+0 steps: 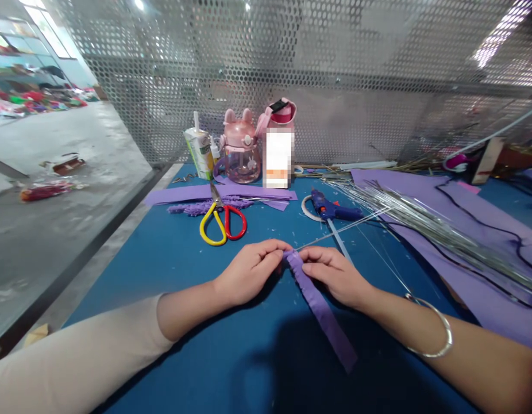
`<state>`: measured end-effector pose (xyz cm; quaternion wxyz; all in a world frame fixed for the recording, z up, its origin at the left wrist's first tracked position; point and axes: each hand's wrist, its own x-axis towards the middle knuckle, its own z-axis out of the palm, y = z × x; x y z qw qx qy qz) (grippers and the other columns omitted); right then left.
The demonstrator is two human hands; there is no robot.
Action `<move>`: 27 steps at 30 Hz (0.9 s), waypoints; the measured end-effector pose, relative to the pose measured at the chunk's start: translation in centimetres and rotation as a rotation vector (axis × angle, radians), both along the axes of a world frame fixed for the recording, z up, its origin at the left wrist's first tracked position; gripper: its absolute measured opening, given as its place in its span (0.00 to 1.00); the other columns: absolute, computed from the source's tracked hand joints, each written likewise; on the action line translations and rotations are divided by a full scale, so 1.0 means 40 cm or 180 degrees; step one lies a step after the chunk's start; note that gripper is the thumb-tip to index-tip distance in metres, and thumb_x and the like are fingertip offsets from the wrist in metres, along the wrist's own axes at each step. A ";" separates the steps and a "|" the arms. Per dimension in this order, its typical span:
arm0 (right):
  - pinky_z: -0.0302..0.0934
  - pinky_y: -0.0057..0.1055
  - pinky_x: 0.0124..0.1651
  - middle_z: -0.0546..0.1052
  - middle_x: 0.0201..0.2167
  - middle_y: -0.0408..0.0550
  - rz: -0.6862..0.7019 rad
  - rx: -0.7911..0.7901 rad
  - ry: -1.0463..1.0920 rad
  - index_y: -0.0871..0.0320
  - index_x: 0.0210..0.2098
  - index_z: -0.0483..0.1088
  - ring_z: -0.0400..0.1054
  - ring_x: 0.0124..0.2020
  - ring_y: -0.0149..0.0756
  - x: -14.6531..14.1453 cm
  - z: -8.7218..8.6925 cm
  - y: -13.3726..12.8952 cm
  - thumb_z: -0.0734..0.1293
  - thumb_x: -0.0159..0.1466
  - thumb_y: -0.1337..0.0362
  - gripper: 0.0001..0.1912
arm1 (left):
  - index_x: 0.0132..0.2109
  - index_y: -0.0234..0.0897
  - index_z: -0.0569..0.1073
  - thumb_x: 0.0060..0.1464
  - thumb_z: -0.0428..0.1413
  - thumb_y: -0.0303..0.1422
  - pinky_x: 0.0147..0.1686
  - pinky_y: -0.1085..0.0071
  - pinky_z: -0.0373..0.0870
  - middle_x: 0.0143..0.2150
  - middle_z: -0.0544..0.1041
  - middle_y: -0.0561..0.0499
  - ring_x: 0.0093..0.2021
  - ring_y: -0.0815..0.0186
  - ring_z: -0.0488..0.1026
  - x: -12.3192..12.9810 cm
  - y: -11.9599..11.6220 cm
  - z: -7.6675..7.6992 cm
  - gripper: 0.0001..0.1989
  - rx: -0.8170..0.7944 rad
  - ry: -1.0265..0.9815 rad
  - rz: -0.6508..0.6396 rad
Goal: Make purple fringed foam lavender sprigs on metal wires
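Note:
My left hand pinches the upper end of a purple strip with a notched edge. Close by on the right, my right hand has its thumb and fingers closed on the same strip near its top. A thin wire runs from between the fingertips up to the right. The strip's free end hangs down toward the front over the blue table. Scissors with one yellow and one red handle lie beyond my left hand. A blue glue gun rests beyond my right hand.
Purple sheets and a bundle of silvery wires spread over the right side. Purple strips lie at the back left. Behind stand a drink carton, a pink bottle and a blurred-out upright object, before a perforated metal panel.

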<state>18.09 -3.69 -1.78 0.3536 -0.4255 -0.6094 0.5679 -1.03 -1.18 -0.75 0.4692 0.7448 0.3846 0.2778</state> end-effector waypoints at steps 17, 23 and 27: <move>0.60 0.27 0.33 0.73 0.25 0.42 -0.0047 0.0014 0.0097 0.58 0.35 0.71 0.66 0.27 0.29 -0.005 -0.004 -0.003 0.64 0.61 0.65 0.05 | 0.41 0.36 0.74 0.56 0.52 0.32 0.36 0.73 0.68 0.36 0.77 0.50 0.34 0.69 0.72 -0.001 -0.006 -0.018 0.08 0.0789 -0.0006 0.0266; 0.59 0.26 0.31 0.73 0.24 0.42 -0.0042 0.0045 0.0095 0.59 0.34 0.71 0.66 0.26 0.29 -0.008 -0.005 -0.002 0.64 0.60 0.66 0.04 | 0.40 0.34 0.74 0.56 0.52 0.28 0.38 0.71 0.68 0.35 0.76 0.49 0.37 0.68 0.71 -0.011 -0.005 -0.022 0.07 0.1636 0.0104 0.0097; 0.60 0.26 0.32 0.73 0.23 0.42 -0.0062 0.0023 0.0164 0.59 0.33 0.71 0.66 0.26 0.29 -0.009 -0.003 -0.004 0.65 0.59 0.66 0.04 | 0.42 0.34 0.73 0.57 0.50 0.28 0.39 0.71 0.68 0.37 0.75 0.48 0.39 0.67 0.71 -0.017 -0.003 -0.027 0.08 0.2065 0.0321 -0.0069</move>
